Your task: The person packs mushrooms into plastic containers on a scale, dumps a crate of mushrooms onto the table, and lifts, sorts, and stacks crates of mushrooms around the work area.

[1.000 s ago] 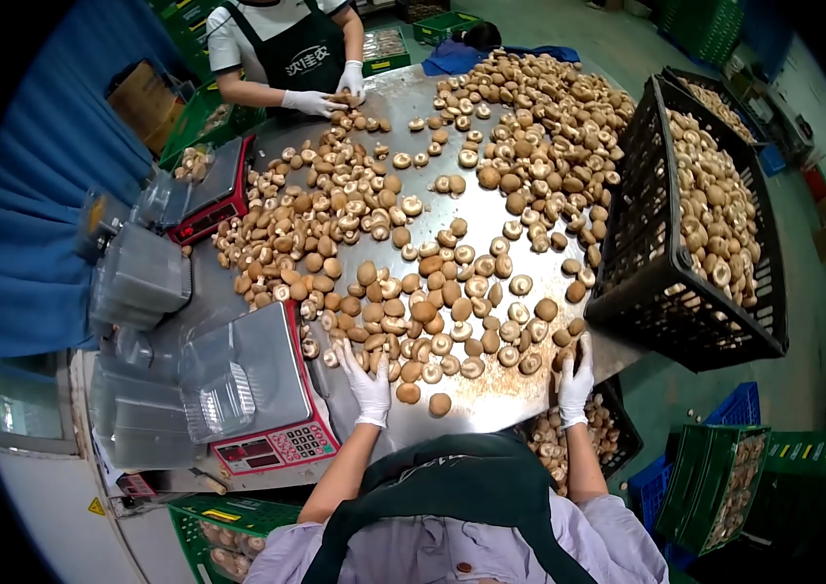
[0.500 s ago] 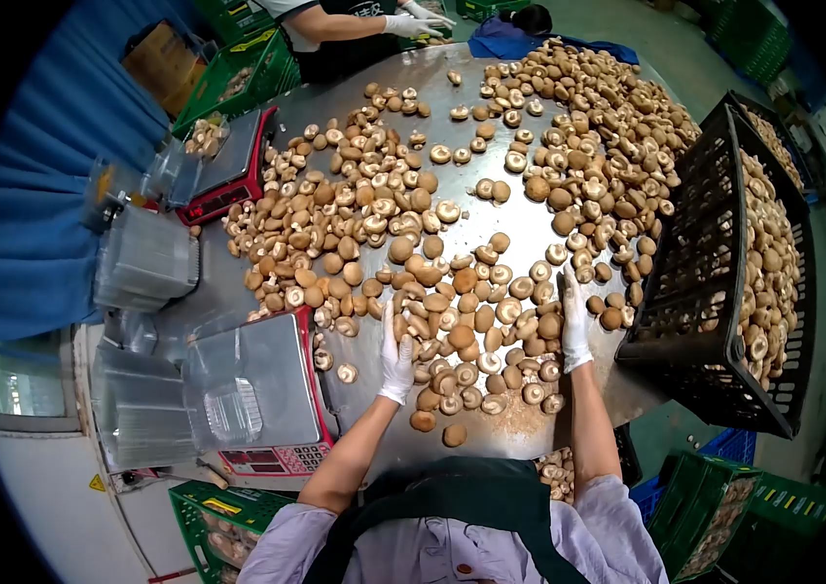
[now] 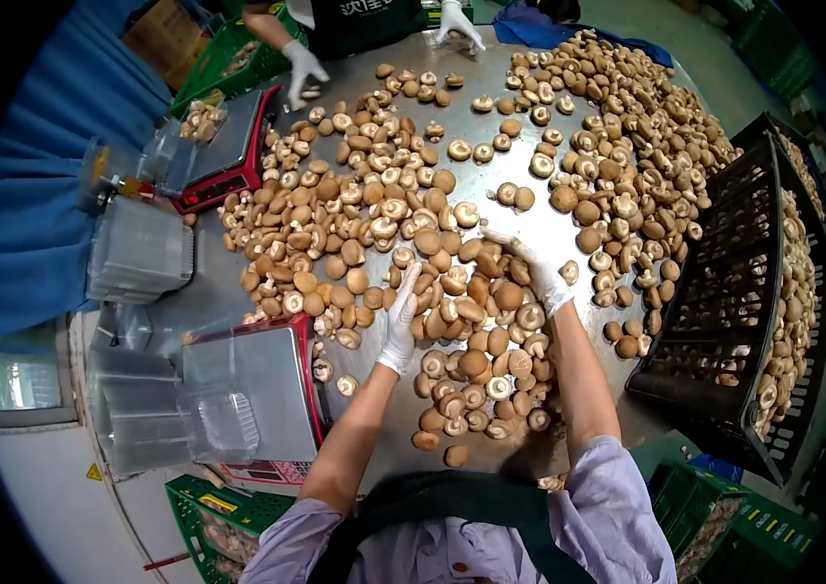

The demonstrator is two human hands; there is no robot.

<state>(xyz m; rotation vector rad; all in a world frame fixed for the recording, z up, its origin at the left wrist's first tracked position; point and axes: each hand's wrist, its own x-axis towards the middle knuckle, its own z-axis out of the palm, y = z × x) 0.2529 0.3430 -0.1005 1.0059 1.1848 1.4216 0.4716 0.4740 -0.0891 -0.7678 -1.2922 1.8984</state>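
Note:
My left hand [image 3: 400, 321], in a white glove, stands on edge with its fingers stretched forward along the left side of a group of mushrooms [image 3: 476, 365]. On the far right side of this group is my right hand [image 3: 535, 265], also gloved, its fingers extended and angled inward against mushrooms. Both hands touch mushrooms without closing round any. A larger spread of mushrooms [image 3: 321, 229] lies to the left and beyond, on the metal table [image 3: 384, 453]. Another heap [image 3: 627, 146] covers the table's right side.
A black crate [image 3: 724, 282] full of mushrooms stands at the right. Two scales [image 3: 255, 384] [image 3: 223, 146] and clear plastic trays [image 3: 141, 248] are on the left. Across the table, a person in a dark apron [image 3: 369, 24] has both gloved hands over it. Green crates [image 3: 209, 521] stand below.
Both my hands have moved forward, the right one also leftward and turned inward, and mushrooms between them have shifted forward. The person opposite has spread their hands apart. The camera view has shifted.

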